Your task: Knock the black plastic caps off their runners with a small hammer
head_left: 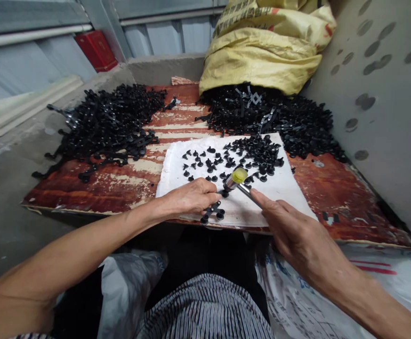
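My right hand is wrapped round the metal handle of a small mallet with a clear yellow face. The mallet's head is over the white cloth, just right of my left fingers. My left hand is closed on a black jointed linkage with round feet, which lies at the cloth's front edge. Part of that linkage is hidden under my fingers. Many small black round-headed pegs are scattered and heaped on the white cloth beyond both hands.
A pile of black linkages covers the left of the worn red board. Another heap spills from a yellow woven sack at the back right. A spotted panel stands at the right; a red box sits back left.
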### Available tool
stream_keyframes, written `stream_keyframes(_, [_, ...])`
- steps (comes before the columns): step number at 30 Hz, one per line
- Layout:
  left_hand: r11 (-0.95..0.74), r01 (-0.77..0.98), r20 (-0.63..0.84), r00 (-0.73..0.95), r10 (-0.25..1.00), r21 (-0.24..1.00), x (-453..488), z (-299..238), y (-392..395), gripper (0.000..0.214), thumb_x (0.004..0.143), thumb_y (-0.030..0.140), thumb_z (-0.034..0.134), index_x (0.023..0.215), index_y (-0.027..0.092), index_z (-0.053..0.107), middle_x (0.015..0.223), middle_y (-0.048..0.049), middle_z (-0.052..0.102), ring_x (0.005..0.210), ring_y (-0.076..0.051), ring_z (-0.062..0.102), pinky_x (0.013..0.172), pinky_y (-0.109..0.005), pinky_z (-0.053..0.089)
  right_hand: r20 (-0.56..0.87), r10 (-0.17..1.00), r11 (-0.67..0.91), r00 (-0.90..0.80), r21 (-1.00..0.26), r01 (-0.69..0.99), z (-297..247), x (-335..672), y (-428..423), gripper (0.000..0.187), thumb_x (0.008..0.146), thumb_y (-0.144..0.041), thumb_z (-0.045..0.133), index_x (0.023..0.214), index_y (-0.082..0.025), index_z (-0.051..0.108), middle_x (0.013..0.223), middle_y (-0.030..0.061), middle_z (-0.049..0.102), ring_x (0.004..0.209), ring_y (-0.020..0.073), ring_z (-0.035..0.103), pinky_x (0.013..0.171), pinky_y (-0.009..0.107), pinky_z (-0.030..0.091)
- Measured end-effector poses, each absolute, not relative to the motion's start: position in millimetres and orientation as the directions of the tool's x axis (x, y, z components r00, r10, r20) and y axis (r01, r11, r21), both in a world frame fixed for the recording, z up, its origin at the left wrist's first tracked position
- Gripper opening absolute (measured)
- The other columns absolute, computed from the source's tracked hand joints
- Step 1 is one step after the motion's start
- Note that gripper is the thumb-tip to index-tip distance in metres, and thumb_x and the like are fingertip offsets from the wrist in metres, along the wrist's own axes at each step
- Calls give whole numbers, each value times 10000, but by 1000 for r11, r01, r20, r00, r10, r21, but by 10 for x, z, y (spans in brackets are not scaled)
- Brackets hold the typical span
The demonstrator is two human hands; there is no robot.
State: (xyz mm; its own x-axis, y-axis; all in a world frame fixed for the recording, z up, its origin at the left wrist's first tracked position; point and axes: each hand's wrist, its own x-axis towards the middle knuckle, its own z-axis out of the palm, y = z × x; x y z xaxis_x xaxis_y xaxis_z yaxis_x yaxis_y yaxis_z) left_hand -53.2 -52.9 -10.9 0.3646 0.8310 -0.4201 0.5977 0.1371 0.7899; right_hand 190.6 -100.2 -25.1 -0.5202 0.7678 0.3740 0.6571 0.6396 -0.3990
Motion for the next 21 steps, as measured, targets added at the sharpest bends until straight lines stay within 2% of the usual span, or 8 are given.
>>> stream_keyframes(3, [153, 606, -434, 349, 831, 781, -510, -91, -532, 287, 845, 317, 503, 595, 191, 440, 496, 51, 409, 430, -67, 328, 427, -222, 222, 489, 759, 642, -430, -451, 620, -303, 1907, -999, 607, 948, -122, 413, 1530, -277, 334, 916, 61, 694, 685, 180, 679, 610, 284, 582])
stream_keyframes(7, [151, 606, -428, 343, 837, 781, -507, -87, -532, 276, 842, 308, 497, 599, 190, 440, 492, 52, 417, 426, -68, 342, 425, -218, 236, 383, 776, 630, -501, -447, 635, -310, 1907, -988, 521, 944, -130, 407, 1447, -244, 473, 935, 76, 714, 713, 194, 700, 634, 317, 594])
stream_keyframes(9, [144, 611, -423, 340, 840, 778, -511, -92, -543, 278, 845, 316, 491, 603, 189, 437, 496, 50, 429, 432, -71, 359, 429, -216, 250, 412, 808, 589, -422, -528, 611, -262, 1875, -955, 444, 951, -172, 427, 1379, -214, 534, 1036, 105, 721, 886, 236, 716, 757, 363, 593])
stream_keyframes(11, [111, 600, -405, 381, 831, 792, -499, -77, -577, 294, 860, 346, 485, 617, 186, 442, 510, 51, 432, 448, -72, 367, 441, -211, 267, 398, 862, 507, -315, -669, 544, -194, 1808, -900, 339, 950, -237, 471, 1263, -194, 597, 1001, 100, 724, 938, 249, 705, 792, 359, 579])
stream_keyframes(14, [21, 531, -351, 529, 773, 847, -443, 0, -665, 301, 888, 377, 471, 661, 180, 463, 550, 55, 423, 485, -74, 378, 463, -207, 291, 208, 928, 323, -309, -863, 387, -136, 1666, -805, 171, 900, -336, 571, 976, -203, 648, 754, 24, 668, 686, 185, 663, 617, 283, 551])
stream_keyframes(17, [-80, 511, -291, 605, 741, 856, -425, 98, -753, 298, 900, 349, 467, 656, 180, 451, 568, 58, 386, 503, -73, 355, 464, -213, 266, 36, 919, 141, -393, -960, 241, -183, 1540, -765, 232, 849, -432, 619, 840, -200, 620, 599, -43, 547, 426, 97, 455, 397, 228, 403])
stream_keyframes(19, [-106, 545, -257, 547, 797, 832, -495, 135, -803, 299, 906, 368, 475, 677, 177, 481, 577, 57, 390, 520, -78, 358, 473, -219, 259, -40, 913, 37, -405, -983, 182, -238, 1496, -789, 297, 845, -491, 608, 821, -195, 605, 530, -72, 481, 354, 70, 345, 330, 213, 300])
stream_keyframes(21, [-65, 581, -214, 399, 892, 811, -626, 140, -863, 311, 917, 441, 473, 771, 175, 542, 612, 53, 438, 554, -89, 397, 503, -220, 286, -71, 936, -21, -345, -989, 146, -274, 1484, -833, 326, 839, -521, 608, 794, -199, 577, 474, -89, 440, 331, 66, 328, 323, 203, 272])
